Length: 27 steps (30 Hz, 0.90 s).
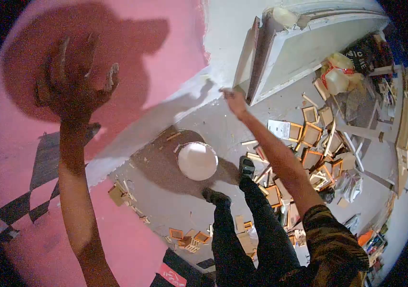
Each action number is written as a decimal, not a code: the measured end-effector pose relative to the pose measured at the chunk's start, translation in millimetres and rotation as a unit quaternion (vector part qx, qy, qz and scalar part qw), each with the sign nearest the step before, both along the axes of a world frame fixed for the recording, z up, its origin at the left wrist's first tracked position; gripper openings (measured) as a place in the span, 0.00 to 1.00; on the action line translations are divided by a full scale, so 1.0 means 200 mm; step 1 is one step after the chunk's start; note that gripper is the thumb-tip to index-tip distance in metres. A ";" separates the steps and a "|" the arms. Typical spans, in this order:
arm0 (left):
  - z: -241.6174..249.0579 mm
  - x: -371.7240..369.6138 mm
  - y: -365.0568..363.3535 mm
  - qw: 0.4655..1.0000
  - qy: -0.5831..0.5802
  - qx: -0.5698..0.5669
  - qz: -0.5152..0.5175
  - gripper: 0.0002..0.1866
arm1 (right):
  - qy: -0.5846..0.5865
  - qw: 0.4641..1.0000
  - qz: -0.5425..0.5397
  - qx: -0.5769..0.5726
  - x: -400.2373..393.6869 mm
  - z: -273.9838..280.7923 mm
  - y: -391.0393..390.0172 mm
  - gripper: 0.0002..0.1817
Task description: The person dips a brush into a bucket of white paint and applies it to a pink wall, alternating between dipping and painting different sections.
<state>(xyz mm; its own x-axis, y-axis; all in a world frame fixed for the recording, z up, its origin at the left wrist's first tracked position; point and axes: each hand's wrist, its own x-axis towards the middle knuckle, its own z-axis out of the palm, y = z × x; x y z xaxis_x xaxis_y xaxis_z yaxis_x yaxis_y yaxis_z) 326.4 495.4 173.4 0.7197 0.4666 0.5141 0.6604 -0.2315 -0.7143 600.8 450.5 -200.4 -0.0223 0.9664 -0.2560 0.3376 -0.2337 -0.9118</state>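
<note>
While L hand (72,81) braces pink wall (165,57), R hand (234,99) paints white strip (185,103).

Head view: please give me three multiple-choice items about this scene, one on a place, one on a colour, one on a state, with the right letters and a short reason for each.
1. Where is the bucket?
A. on the floor, in front of the feet
B. in the left hand
C. on top of the white panel

2. What colour is the wall under the left hand?
A. green
B. pink
C. yellow

3. How is the left hand?
A. closed in a fist
B. gripping a frame
C. open, fingers spread, against the wall

Answers:
1 A, the bucket stands on the grey floor near the shoes.
2 B, the painted area around the hand is pink.
3 C, the fingers are apart and hold nothing.
</note>
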 end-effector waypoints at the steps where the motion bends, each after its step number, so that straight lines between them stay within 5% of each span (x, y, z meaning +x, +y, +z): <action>1: 0.00 0.00 0.01 1.000 0.001 -0.002 0.000 0.26 | 0.023 0.997 -0.038 0.070 0.09 -0.08 0.03 0.17; 2: -0.01 -0.01 0.01 1.000 0.004 -0.005 -0.001 0.26 | -0.029 0.991 -0.075 0.106 0.15 -0.29 0.05 0.18; 5: -0.03 -0.06 -0.01 0.999 0.023 -0.029 -0.003 0.26 | 0.021 0.956 -0.286 -0.068 0.14 -0.33 0.03 0.20; 8: -0.05 -0.10 -0.03 0.998 0.038 -0.055 -0.005 0.26 | 0.090 0.938 -0.331 -0.037 -0.05 -0.41 0.04 0.20; 11: -0.06 -0.07 -0.02 0.999 0.027 -0.041 -0.009 0.26 | 0.153 0.948 -0.187 -0.205 -0.38 -0.18 -0.10 0.16; 12: -0.05 -0.06 0.00 0.999 0.019 -0.035 -0.009 0.26 | -0.052 0.998 -0.007 0.026 -0.46 -0.48 -0.24 0.15; 13: -0.05 -0.05 0.01 1.000 0.013 -0.027 -0.009 0.26 | -0.286 0.897 0.084 0.325 -0.52 -0.57 -0.38 0.18; 14: -0.05 -0.05 0.02 1.000 0.008 -0.024 -0.005 0.26 | -0.154 0.937 0.141 0.279 -0.53 -0.51 -0.43 0.17; 15: -0.05 -0.05 0.02 1.000 0.008 -0.021 -0.005 0.26 | 0.083 0.982 0.146 0.084 -0.49 -0.29 -0.47 0.17; 19: -0.04 -0.04 0.02 1.000 0.013 -0.016 -0.003 0.26 | -0.074 0.959 0.174 0.213 -0.34 -0.37 -0.32 0.18; 21: -0.04 -0.04 0.03 1.000 0.013 -0.014 -0.002 0.26 | -0.155 0.986 0.057 0.006 -0.11 -0.30 -0.13 0.17; 22: -0.05 -0.05 0.02 1.000 0.012 -0.013 -0.001 0.26 | -0.239 0.966 0.038 0.094 0.02 -0.20 -0.06 0.19; 23: -0.05 -0.05 0.02 1.000 0.010 -0.012 -0.002 0.26 | -0.193 0.970 -0.052 0.137 0.11 -0.18 0.02 0.21; 27: -0.07 -0.05 0.04 1.000 0.003 -0.008 -0.004 0.26 | -0.149 0.954 -0.258 0.036 0.19 -0.22 0.00 0.21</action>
<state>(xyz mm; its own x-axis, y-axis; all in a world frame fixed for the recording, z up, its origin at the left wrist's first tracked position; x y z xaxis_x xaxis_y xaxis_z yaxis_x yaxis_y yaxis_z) 315.5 503.7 159.9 0.7266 0.4687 0.5024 0.6542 -0.2482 -0.7144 638.0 451.3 -243.5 0.5242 0.8446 -0.1089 0.4411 -0.3787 -0.8137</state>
